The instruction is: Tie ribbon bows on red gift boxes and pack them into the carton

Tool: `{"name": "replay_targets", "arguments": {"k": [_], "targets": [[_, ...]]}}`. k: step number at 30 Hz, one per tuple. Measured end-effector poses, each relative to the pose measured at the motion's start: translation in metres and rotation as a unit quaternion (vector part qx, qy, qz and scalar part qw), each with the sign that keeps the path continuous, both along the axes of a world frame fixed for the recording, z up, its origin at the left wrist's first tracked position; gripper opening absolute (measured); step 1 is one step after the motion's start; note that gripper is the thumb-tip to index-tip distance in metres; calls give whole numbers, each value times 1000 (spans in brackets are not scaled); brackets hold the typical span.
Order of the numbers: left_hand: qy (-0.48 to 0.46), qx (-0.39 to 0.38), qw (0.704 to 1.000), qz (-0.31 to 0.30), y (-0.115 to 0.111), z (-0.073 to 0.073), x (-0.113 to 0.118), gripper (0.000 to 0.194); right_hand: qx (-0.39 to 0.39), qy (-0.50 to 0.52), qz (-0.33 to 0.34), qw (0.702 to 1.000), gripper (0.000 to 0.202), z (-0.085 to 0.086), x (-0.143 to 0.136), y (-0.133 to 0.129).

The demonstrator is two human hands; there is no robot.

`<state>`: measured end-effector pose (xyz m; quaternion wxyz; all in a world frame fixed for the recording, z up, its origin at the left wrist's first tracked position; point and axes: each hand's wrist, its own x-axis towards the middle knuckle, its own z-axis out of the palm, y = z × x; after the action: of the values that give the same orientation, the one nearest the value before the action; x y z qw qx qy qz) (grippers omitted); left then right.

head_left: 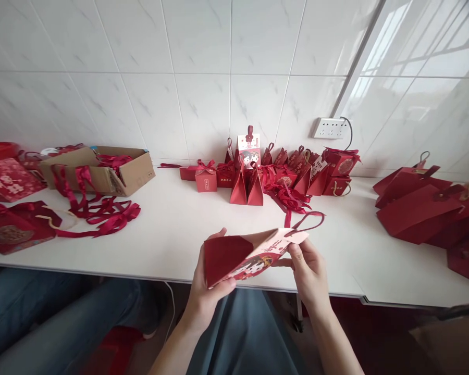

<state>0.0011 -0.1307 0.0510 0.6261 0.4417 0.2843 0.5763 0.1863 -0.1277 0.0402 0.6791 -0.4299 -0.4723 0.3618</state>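
A red and pale pink folded gift box (234,252) with a printed cartoon picture is held tilted over the table's front edge. My left hand (207,284) grips its wide base end, thumb below and fingers behind. At the narrow top end, my right hand (307,265) pinches the box beside its dark red loop handle (312,214). Behind it on the white table (168,229) stand two small red triangular boxes (247,188), with a white and red box (249,148) at their back.
A cardboard box (135,174) with red ribbons (115,221) spilling out lies left. Several large red boxes (410,208) are at the right. More small boxes (338,172) line the tiled wall, below a power strip (330,128). Another person's jeans-covered legs (74,312) show at lower left.
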Motion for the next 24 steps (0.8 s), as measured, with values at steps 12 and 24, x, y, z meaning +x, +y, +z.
{"name": "replay_targets", "arguments": {"k": [12, 24], "targets": [[-67, -76, 992, -68, -2, -14, 3, 50, 44, -42, -35, 998, 21, 13, -4, -7], [151, 59, 985, 54, -16, 15, -5, 78, -52, 20, -11, 998, 27, -5, -3, -4]]}}
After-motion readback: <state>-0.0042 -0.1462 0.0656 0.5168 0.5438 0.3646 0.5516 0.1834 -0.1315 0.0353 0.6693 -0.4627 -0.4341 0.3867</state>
